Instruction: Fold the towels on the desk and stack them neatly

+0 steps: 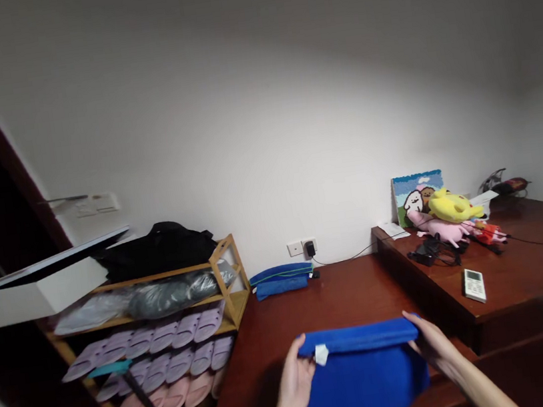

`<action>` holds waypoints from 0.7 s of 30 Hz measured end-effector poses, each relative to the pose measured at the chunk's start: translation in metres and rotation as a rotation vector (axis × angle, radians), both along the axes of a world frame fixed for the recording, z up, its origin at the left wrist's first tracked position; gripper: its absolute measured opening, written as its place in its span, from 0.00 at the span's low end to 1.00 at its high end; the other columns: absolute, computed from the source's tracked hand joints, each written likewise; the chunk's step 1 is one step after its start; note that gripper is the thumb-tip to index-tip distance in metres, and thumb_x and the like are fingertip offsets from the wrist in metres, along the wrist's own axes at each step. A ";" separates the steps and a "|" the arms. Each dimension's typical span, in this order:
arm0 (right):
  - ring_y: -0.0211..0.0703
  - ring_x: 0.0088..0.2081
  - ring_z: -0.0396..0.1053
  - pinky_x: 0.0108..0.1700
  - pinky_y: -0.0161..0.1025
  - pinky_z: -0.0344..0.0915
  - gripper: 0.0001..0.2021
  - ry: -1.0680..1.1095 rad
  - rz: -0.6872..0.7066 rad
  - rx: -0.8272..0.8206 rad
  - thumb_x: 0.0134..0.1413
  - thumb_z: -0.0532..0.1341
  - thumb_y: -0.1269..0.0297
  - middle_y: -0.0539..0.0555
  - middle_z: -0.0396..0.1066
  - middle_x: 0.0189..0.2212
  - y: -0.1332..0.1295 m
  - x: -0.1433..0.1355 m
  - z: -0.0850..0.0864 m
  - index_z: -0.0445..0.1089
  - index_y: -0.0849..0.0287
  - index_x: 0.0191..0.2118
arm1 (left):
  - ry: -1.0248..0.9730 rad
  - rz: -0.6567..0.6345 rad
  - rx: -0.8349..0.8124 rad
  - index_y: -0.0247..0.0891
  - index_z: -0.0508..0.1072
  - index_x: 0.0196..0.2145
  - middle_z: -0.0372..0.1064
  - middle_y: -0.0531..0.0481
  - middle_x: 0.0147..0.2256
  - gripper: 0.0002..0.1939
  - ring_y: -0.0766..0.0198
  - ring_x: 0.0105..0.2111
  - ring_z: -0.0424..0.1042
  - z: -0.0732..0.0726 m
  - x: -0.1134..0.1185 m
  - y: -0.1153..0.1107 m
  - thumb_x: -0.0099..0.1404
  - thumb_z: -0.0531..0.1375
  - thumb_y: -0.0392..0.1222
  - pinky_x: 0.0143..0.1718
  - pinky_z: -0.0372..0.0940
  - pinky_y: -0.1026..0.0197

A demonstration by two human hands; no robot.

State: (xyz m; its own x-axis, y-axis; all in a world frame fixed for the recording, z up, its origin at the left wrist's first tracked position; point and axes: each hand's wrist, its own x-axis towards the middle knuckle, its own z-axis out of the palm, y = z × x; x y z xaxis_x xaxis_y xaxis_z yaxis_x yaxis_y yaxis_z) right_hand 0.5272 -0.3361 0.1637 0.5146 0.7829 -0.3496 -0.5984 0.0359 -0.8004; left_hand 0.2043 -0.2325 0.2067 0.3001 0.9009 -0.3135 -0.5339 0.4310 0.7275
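A blue towel (365,386) hangs between my two hands, its upper edge folded over into a flat band. My left hand (296,375) pinches the left end of that band, beside a small white tag (322,355). At the right end, my right hand (429,339) grips the band with thumb and fingers. The lower part of the cloth drops toward the bottom of the view, above the reddish-brown wooden surface (336,305). Against the wall at the back of that surface lie folded blue cloths (282,279), one with green edging.
On the left stands a wooden shoe rack (237,302) with slippers (166,333), plastic-wrapped items and a black bag (159,249). A higher cabinet (445,287) at right bears plush toys (454,206), a remote control (473,285) and a cable. A plug (310,248) sits in the wall outlet.
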 end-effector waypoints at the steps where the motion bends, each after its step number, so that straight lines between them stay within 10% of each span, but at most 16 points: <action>1: 0.37 0.26 0.68 0.28 0.31 0.70 0.20 0.025 0.018 0.030 0.36 0.78 0.55 0.46 0.66 0.22 0.014 0.001 0.016 0.67 0.56 0.26 | 0.006 -0.007 0.018 0.33 0.75 0.42 0.81 0.40 0.38 0.11 0.52 0.41 0.81 0.015 0.004 0.012 0.64 0.65 0.41 0.45 0.75 0.53; 6: 0.35 0.27 0.69 0.29 0.29 0.71 0.20 -0.044 0.045 0.150 0.39 0.78 0.58 0.44 0.66 0.22 0.079 0.011 0.079 0.66 0.56 0.30 | 0.048 0.107 0.168 0.35 0.73 0.39 0.78 0.46 0.33 0.08 0.62 0.31 0.77 0.069 0.016 0.079 0.65 0.65 0.41 0.37 0.74 0.60; 10: 0.35 0.30 0.71 0.32 0.30 0.73 0.22 -0.100 0.065 0.221 0.41 0.78 0.55 0.46 0.71 0.27 0.098 0.013 0.089 0.69 0.57 0.37 | 0.074 0.170 0.282 0.37 0.73 0.43 0.77 0.49 0.34 0.15 0.66 0.29 0.74 0.074 0.008 0.108 0.62 0.67 0.46 0.33 0.70 0.64; 13: 0.34 0.29 0.71 0.36 0.32 0.75 0.23 -0.135 0.124 0.184 0.40 0.78 0.53 0.47 0.72 0.28 0.096 0.006 0.058 0.69 0.58 0.37 | 0.148 0.187 0.308 0.37 0.73 0.45 0.77 0.49 0.36 0.20 0.66 0.30 0.74 0.041 -0.004 0.104 0.60 0.68 0.50 0.33 0.69 0.64; 21: 0.36 0.17 0.65 0.22 0.33 0.69 0.23 -0.177 0.221 -0.159 0.31 0.78 0.57 0.47 0.64 0.14 0.067 -0.040 -0.081 0.61 0.55 0.19 | 0.549 0.057 0.089 0.37 0.71 0.30 0.74 0.48 0.25 0.23 0.58 0.25 0.77 -0.101 -0.037 0.050 0.48 0.73 0.55 0.33 0.72 0.56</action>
State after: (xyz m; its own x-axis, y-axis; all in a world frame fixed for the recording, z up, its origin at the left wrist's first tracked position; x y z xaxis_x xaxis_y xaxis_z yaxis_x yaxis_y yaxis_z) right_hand 0.4875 -0.2689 0.0830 0.4019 0.8252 -0.3969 -0.4289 -0.2133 -0.8778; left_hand 0.1675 -0.1825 0.1058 0.0645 0.9411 -0.3320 -0.0867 0.3368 0.9376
